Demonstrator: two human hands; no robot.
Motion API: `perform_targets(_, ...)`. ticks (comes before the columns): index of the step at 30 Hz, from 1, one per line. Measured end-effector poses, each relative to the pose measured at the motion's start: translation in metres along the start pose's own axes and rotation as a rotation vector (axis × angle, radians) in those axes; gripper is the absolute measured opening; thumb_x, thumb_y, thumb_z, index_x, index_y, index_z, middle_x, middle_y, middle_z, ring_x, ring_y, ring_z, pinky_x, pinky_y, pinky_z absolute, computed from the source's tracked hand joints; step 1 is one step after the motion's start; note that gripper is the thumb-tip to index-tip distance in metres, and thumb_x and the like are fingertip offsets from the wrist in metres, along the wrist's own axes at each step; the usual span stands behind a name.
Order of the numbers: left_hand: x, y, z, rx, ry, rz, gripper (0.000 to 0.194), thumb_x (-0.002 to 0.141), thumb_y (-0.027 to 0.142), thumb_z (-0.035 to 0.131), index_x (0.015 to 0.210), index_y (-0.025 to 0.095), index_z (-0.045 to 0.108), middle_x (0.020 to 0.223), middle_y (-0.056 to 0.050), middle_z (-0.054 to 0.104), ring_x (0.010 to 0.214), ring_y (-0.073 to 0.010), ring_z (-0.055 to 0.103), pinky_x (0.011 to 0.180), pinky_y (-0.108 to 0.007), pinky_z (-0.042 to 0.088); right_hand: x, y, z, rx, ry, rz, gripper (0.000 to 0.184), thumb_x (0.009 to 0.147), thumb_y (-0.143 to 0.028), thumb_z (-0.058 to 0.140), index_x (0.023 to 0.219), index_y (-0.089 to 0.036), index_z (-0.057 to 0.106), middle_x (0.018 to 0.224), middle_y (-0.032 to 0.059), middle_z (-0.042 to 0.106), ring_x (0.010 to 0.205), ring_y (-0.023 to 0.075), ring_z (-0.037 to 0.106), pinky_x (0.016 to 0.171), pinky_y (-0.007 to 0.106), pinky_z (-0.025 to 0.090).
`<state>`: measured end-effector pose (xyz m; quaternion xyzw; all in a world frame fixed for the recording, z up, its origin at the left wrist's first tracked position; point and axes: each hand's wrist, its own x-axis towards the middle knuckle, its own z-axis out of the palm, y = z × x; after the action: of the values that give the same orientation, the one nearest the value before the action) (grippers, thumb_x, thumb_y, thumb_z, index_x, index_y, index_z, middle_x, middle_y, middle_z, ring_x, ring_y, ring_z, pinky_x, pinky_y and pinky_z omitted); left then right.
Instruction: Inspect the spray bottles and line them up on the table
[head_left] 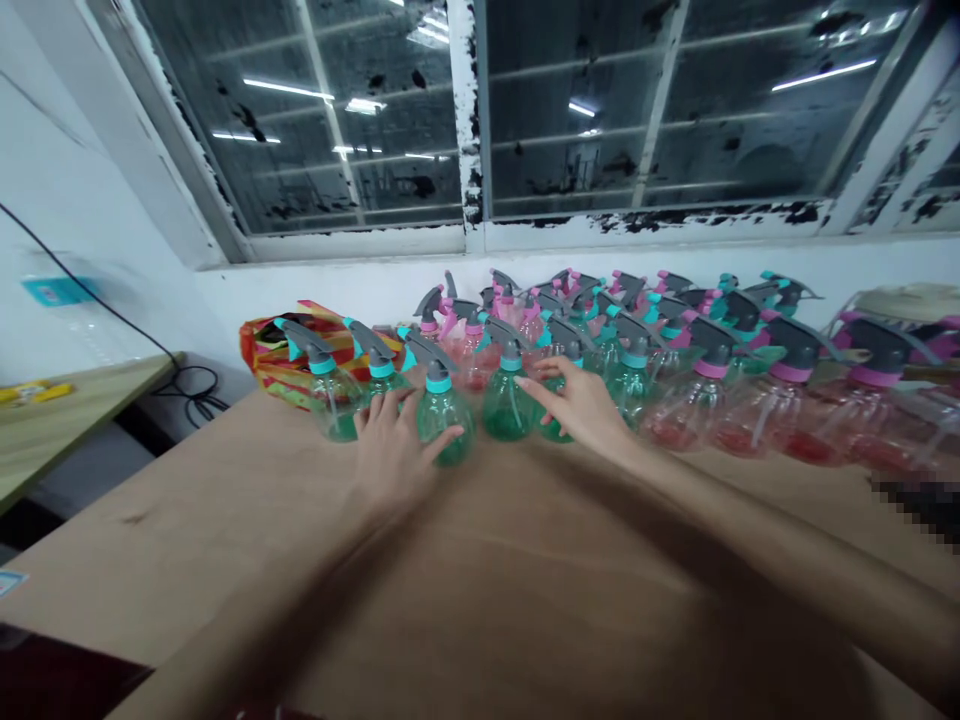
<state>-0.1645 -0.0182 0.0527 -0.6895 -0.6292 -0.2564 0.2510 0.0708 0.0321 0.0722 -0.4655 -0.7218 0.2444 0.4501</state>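
Observation:
My left hand [391, 445] is around the left side of a green spray bottle [448, 425] with a turquoise collar and grey trigger head. Its thumb lies across the front of that bottle and its fingers reach up along the side, partly covering another green spray bottle [381, 372] behind. My right hand [581, 405] has its fingers apart, in front of a green bottle it partly hides. Its index fingertip comes close to one more green spray bottle [508, 400]; whether they touch I cannot tell. A further green bottle [334, 400] stands at the row's left end.
Red-tinted spray bottles [690, 400] with pink collars continue the row rightward, with several more bottles [517, 305] behind. A red-and-yellow bag [274, 355] is at the back left. Beyond the wooden table [465, 580] are a window [472, 120], a black cable [196, 385] and a side table [90, 410].

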Motion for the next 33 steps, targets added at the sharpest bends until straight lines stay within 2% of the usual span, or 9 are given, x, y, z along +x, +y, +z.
perform_targets(6,0.013,0.002,0.007,0.103,-0.019,0.02,0.066,0.083,0.063,0.053,0.129,0.016,0.049,0.115,-0.015,0.055,0.108,-0.0369,0.046,0.084,-0.045,0.036,0.011,-0.002,0.015,-0.102,-0.043,0.069,0.072,0.078,-0.064,0.048,0.127,-0.012,0.048,0.121,0.019,0.059,0.037,0.0107,0.056,0.044,0.033,0.049)
perform_targets(10,0.02,0.0,0.013,0.153,-0.031,0.024,0.071,0.082,0.065,0.052,0.132,0.015,0.047,0.11,-0.016,0.055,0.105,-0.0371,0.046,0.081,-0.044,0.037,0.021,0.003,0.027,-0.172,-0.036,0.076,0.076,0.076,-0.062,0.052,0.129,-0.008,0.046,0.114,0.0212,0.063,0.044,0.0149,0.06,0.049,0.035,0.049)
perform_targets(12,0.024,0.001,0.015,0.161,-0.039,0.034,0.074,0.082,0.066,0.05,0.135,0.014,0.044,0.109,-0.016,0.055,0.103,-0.0363,0.047,0.081,-0.044,0.037,0.026,0.006,0.031,-0.201,-0.038,0.073,0.075,0.075,-0.06,0.054,0.129,-0.008,0.046,0.102,0.0188,0.067,0.047,0.0175,0.061,0.051,0.034,0.048)
perform_targets(14,0.026,0.001,0.017,0.165,-0.048,0.037,0.076,0.083,0.067,0.048,0.137,0.013,0.041,0.111,-0.017,0.054,0.102,-0.0361,0.047,0.081,-0.044,0.037,0.029,0.007,0.034,-0.228,-0.051,0.072,0.074,0.076,-0.06,0.053,0.127,-0.006,0.048,0.078,0.0128,0.07,0.05,0.0207,0.062,0.051,0.034,0.047)
perform_targets(17,0.028,0.001,0.019,0.158,-0.051,0.032,0.078,0.084,0.067,0.044,0.139,0.013,0.037,0.116,-0.018,0.052,0.103,-0.0365,0.046,0.081,-0.044,0.037,0.029,0.005,0.035,-0.272,-0.061,0.07,0.073,0.077,-0.061,0.051,0.123,-0.005,0.051,0.057,0.0073,0.064,0.056,0.0247,0.063,0.053,0.034,0.047)
perform_targets(21,0.019,0.0,0.017,0.146,-0.046,0.004,0.074,0.086,0.067,0.041,0.139,0.015,0.037,0.11,-0.017,0.053,0.102,-0.0362,0.048,0.081,-0.045,0.038,0.018,-0.001,0.031,-0.34,-0.054,0.045,0.073,0.076,-0.064,0.05,0.122,-0.007,0.052,0.074,0.0135,0.067,0.072,0.0295,0.065,0.06,0.038,0.048)
perform_targets(25,-0.004,0.002,0.005,0.073,-0.041,-0.027,0.066,0.089,0.063,0.039,0.134,0.015,0.041,0.106,-0.015,0.054,0.102,-0.0366,0.049,0.082,-0.046,0.039,-0.005,-0.01,0.02,-0.405,-0.074,0.008,0.071,0.076,-0.068,0.046,0.117,-0.011,0.056,0.098,0.0198,0.067,0.088,0.0353,0.063,0.068,0.045,0.048)
perform_targets(29,-0.031,0.021,-0.013,-0.269,-0.167,0.116,0.058,0.089,0.058,0.046,0.131,0.019,0.04,0.116,-0.012,0.052,0.111,-0.0311,0.048,0.093,-0.046,0.038,-0.037,-0.017,0.002,-0.457,-0.097,-0.006,0.079,0.075,-0.073,0.042,0.121,-0.009,0.054,0.096,0.0218,0.067,0.079,0.0383,0.064,0.063,0.049,0.048)
perform_targets(33,-0.048,0.057,-0.024,-0.595,-0.46,0.13,0.074,0.08,0.055,0.062,0.138,0.023,0.03,0.131,-0.011,0.045,0.122,-0.0302,0.042,0.099,-0.047,0.036,-0.069,-0.021,-0.022,-0.502,-0.124,-0.138,0.07,0.078,-0.069,0.044,0.12,-0.014,0.055,0.095,0.0172,0.069,0.083,0.0357,0.065,0.067,0.047,0.049)
